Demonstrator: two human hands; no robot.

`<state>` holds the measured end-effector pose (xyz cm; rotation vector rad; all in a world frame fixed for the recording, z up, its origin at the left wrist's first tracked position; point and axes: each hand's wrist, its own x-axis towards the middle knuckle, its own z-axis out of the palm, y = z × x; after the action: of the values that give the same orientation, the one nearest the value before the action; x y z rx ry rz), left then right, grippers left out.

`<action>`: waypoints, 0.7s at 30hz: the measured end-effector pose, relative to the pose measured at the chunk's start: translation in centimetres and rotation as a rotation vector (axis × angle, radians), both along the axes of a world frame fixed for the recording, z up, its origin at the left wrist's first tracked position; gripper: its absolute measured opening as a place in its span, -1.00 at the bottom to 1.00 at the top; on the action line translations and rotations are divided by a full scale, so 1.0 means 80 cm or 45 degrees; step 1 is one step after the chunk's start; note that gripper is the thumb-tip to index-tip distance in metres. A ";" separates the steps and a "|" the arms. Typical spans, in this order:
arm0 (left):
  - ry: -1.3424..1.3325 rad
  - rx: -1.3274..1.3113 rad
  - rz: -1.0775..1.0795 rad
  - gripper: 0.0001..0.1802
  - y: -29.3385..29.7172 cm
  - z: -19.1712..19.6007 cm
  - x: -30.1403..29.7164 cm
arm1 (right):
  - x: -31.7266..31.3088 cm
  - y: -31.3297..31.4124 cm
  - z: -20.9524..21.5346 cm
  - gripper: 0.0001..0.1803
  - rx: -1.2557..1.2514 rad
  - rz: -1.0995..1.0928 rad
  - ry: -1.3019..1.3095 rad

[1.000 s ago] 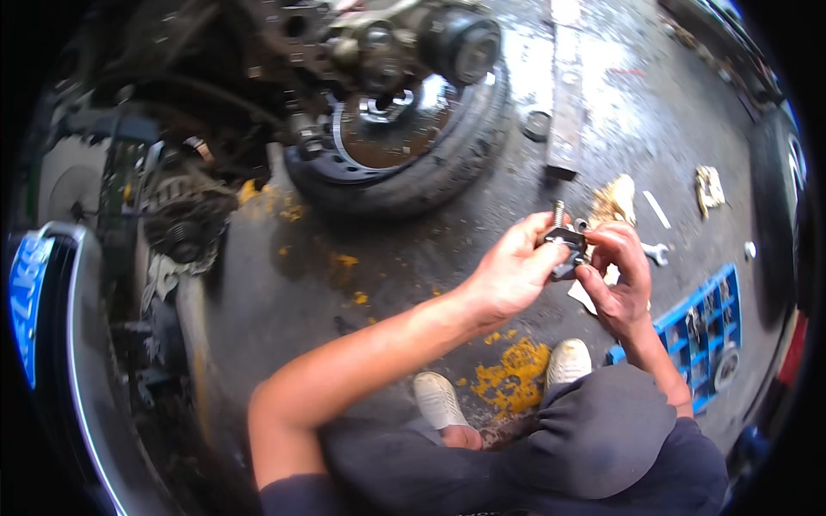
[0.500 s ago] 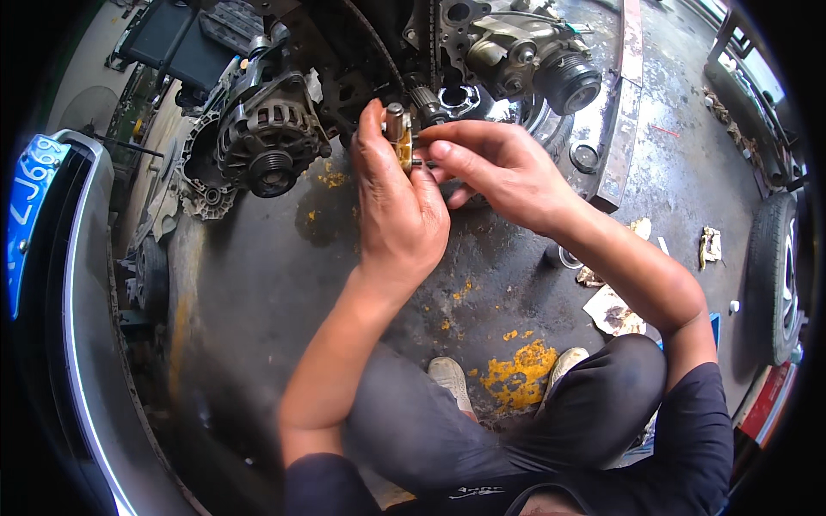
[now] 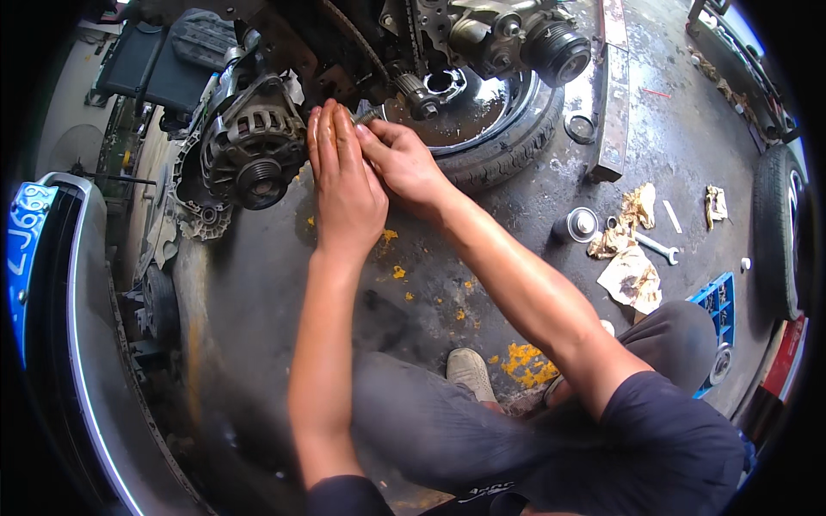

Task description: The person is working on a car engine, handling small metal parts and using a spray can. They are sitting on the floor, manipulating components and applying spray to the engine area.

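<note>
My left hand [image 3: 351, 193] is raised to the lower part of an engine, its back toward me and its greasy fingers straight and close together. Beside it, my right hand [image 3: 409, 168] is bent in, thumb and fingers closed around the near end of a small metal part [image 3: 368, 114]. Only a bit of that part shows between the hands; the left palm hides the rest. Just right of it are a toothed crankshaft sprocket [image 3: 413, 91] and a timing chain [image 3: 417, 39]. An alternator [image 3: 256, 146] hangs to the left of my fingers.
A tyre on its rim [image 3: 490, 163] lies under the engine. To the right are a spray can [image 3: 578, 225], stained rags [image 3: 632, 279], an open-ended wrench [image 3: 658, 249], a metal beam [image 3: 611, 112] and a blue tray [image 3: 723, 301]. A car bumper [image 3: 90, 344] stands at left.
Both hands have moved left and deeper under the engine, carrying the metal part. It was plainly visible in my left palm and is now mostly hidden. My view has shifted a little.
</note>
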<state>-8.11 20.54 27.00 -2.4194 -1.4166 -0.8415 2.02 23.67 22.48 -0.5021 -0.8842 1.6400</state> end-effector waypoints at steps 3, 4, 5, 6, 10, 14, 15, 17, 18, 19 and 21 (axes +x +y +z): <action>0.007 -0.050 0.000 -0.45 -0.012 -0.001 -0.002 | -0.003 0.000 -0.031 -0.68 -0.074 0.145 0.257; -0.015 -0.082 0.012 -0.45 -0.016 0.003 -0.010 | -0.009 0.001 -0.029 -0.68 -0.069 0.146 0.314; -0.050 -0.124 0.011 -0.46 -0.019 0.007 -0.009 | -0.008 0.001 -0.031 -0.67 -0.073 0.131 0.358; -0.137 -0.116 0.023 -0.49 -0.020 0.010 -0.001 | -0.011 0.019 -0.048 -0.64 0.034 0.150 0.421; -0.851 -0.284 0.165 -0.51 -0.021 0.010 0.011 | 0.000 0.022 -0.029 -0.57 0.116 0.103 0.260; -1.387 -0.768 0.516 -0.47 -0.024 0.022 0.027 | -0.006 0.015 -0.024 -0.59 0.230 -0.103 -0.025; -1.503 -0.852 0.435 -0.45 -0.017 0.031 0.026 | -0.008 0.015 -0.017 -0.58 0.265 -0.170 -0.049; -1.771 -1.024 0.279 -0.40 -0.004 0.042 0.020 | -0.005 0.020 -0.006 -0.58 0.457 -0.383 -0.222; -1.804 -1.052 0.316 -0.35 0.001 0.045 0.018 | -0.003 0.018 -0.003 -0.58 0.511 -0.386 -0.223; -1.852 -1.048 0.339 -0.37 0.005 0.043 0.014 | -0.005 0.017 -0.005 -0.59 0.569 -0.390 -0.237; -1.945 -1.040 0.385 -0.40 0.015 0.039 0.004 | -0.010 0.021 -0.010 -0.59 0.610 -0.440 -0.224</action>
<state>-7.76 21.75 30.10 -1.5047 -2.8865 -2.6729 1.20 25.35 21.69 -0.4356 -1.2049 1.0363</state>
